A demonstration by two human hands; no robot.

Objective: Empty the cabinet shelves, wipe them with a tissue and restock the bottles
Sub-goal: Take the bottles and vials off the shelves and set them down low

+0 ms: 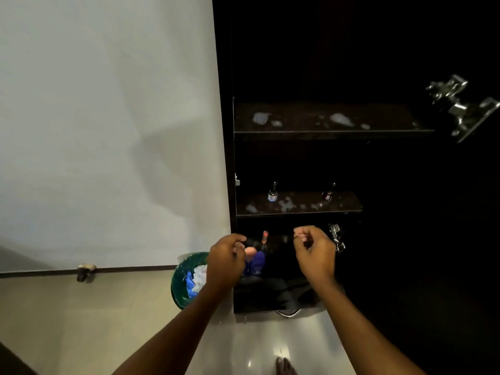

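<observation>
Our left hand (pixel 227 257) curls among the bottom-shelf bottles (pixel 257 262), grip unclear, our right hand (pixel 313 247) curled empty; in this dark we could knock them over, and 2 small bottles (pixel 272 194) stand above.

Single head-worn wide view, steeply downward, close to the cabinet (pixel 297 158)

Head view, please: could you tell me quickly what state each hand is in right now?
Left hand: fingers curled by the bottles; whether it grips one cannot be told.
Right hand: closed, fingers curled, nothing visible in it.
</observation>
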